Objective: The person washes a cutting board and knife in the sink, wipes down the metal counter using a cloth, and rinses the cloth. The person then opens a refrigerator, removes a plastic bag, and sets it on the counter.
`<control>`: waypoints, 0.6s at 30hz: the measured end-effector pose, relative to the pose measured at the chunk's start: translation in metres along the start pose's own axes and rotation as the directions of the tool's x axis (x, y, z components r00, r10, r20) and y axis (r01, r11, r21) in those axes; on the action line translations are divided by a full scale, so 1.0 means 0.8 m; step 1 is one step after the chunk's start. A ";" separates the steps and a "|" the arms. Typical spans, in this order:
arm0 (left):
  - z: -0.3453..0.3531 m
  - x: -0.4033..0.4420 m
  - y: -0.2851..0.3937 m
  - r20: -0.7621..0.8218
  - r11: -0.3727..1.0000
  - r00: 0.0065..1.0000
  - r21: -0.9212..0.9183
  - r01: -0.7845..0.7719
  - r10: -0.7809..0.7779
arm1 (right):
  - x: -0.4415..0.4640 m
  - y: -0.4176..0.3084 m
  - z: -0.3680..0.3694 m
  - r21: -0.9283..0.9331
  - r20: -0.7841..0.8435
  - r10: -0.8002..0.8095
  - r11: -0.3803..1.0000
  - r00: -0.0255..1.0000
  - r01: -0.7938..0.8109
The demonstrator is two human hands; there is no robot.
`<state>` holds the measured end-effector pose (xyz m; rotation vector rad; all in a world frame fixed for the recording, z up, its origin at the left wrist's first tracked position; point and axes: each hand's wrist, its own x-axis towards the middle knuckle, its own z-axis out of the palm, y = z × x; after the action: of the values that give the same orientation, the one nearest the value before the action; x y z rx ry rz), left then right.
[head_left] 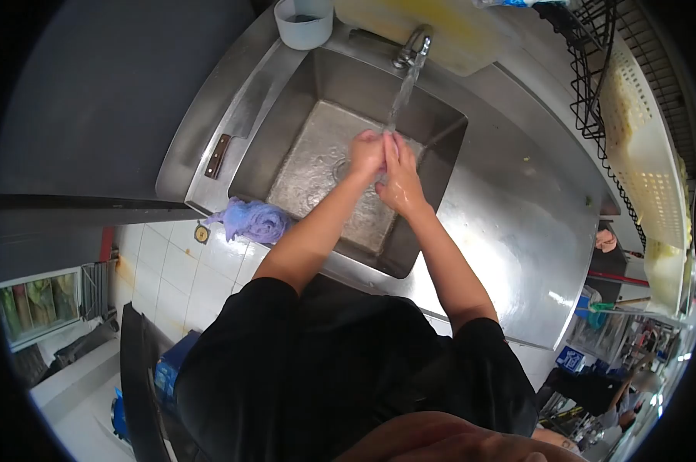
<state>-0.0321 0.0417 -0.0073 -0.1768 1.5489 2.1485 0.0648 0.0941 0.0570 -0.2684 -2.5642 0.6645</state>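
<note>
Water runs from the chrome faucet (415,50) in a stream (401,104) onto my hands, which are pressed together over the steel sink (286,138). My left hand (368,154) is closed, its fingers curled in against the other hand; whether it holds anything is hidden. My right hand (400,175) is wet, its fingers stretched out side by side toward the stream and its thumb apart. A thin layer of water covers the sink's bottom around the drain.
On the sink's front left edge lies a bunched purple cloth (257,221). A wooden-handled knife (218,157) rests along the left rim, near a white plastic tub (303,23). A stained cutting board (471,35) leans behind the faucet. A rack with a perforated basket (632,131) hangs at right.
</note>
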 end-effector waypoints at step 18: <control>0.045 -0.047 0.077 0.581 0.503 0.672 0.454 -0.736 0.459 | -0.013 0.045 0.018 0.742 0.667 0.273 -0.164 0.693 -0.650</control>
<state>-0.0206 0.0485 0.0722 1.1661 2.2072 1.7017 0.0692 0.1162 0.0241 -0.6646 -1.3418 2.7728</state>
